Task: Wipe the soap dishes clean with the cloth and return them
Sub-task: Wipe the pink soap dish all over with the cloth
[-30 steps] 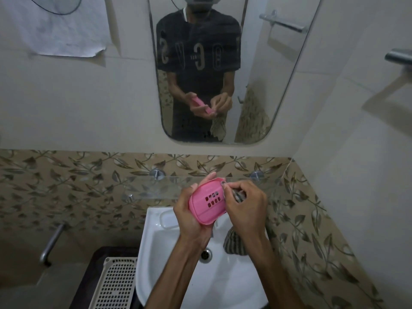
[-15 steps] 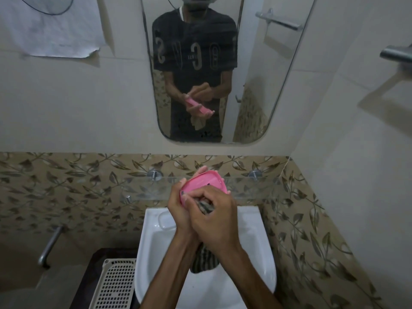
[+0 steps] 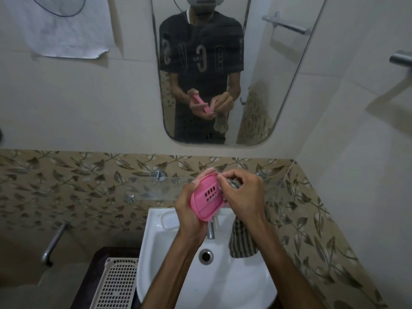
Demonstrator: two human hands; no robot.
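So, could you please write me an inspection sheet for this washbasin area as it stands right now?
Surface: white washbasin, drain open, tap over the bowl.
Job's things: pink soap dish held above the basin, slotted face up; striped cloth hanging below the right hand.
Clutter: white perforated basket left of the basin; glass shelf on the wall.
Grippers: left hand grips the dish; right hand pinches the cloth at the dish's rim.
Cables: thin dark cable crosses the paper sheet.
Surroundings: mirror, leaf-patterned tiles, metal rail on the right wall.
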